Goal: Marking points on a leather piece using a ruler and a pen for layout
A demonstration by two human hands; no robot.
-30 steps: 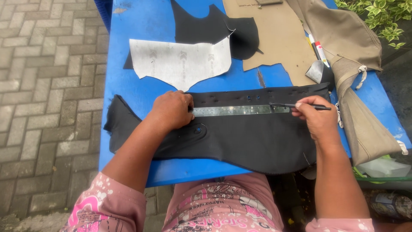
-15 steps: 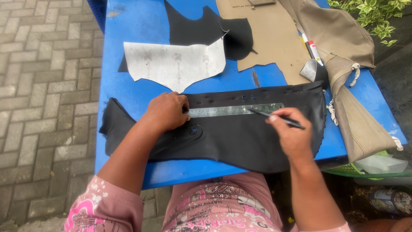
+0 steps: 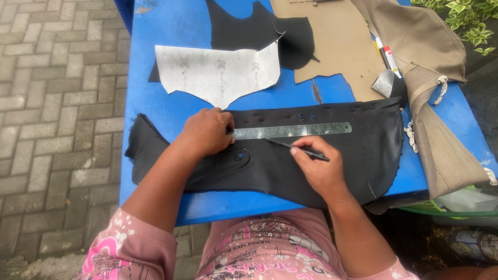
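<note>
Blue table (image 3: 171, 31), outdoors | black piece (image 3: 290, 166) flat at near edge | L hand (image 3: 207, 132) pressed on ruler (image 3: 290, 130) end | R hand (image 3: 316, 166) pinching pen (image 3: 298, 149), tip under ruler edge | step: marking line, judged | next: ruler must not slip

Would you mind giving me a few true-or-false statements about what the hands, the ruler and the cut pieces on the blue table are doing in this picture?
1. The left hand presses on one end of the metal ruler. True.
2. The right hand holds a pair of scissors. False: it holds a thin dark pen, its tip close to the ruler's lower edge.
3. The ruler lies on the black leather piece. True.
4. The grey paper pattern lies under the ruler. False: it lies apart, farther up the blue table, partly over another black piece.
5. The table stands on a wooden floor. False: grey brick paving is beside it.
</note>
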